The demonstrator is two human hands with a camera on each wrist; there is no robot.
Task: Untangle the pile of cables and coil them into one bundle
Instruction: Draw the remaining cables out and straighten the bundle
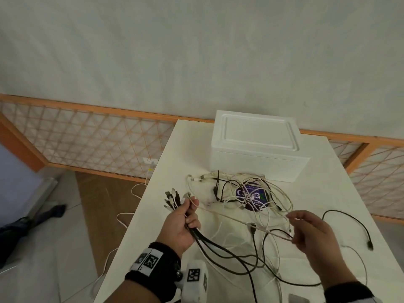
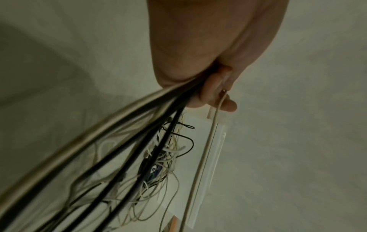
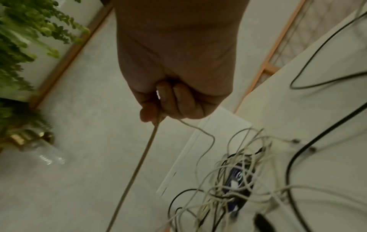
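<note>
A tangle of white and black cables [image 1: 249, 193] lies on the white table [image 1: 328, 193] in front of a foam box. My left hand [image 1: 185, 217] grips a bunch of cable ends [image 1: 173, 199], plugs fanning out above the fist and black and white cables [image 2: 123, 141] trailing down. My right hand [image 1: 306, 232] pinches a thin white cable [image 1: 247, 224] stretched taut between both hands; in the right wrist view this white cable [image 3: 139, 164] runs from the curled fingers [image 3: 174, 100]. A loose black cable [image 1: 358, 224] loops at the right.
A white foam box [image 1: 255, 145] stands at the table's back. A purple round sticker or disc [image 1: 251, 196] lies under the tangle. A wooden lattice fence [image 1: 87, 138] runs behind. White cords trail on the floor [image 1: 122, 217] at left. A plant and glass jar [image 3: 37, 146] show in the right wrist view.
</note>
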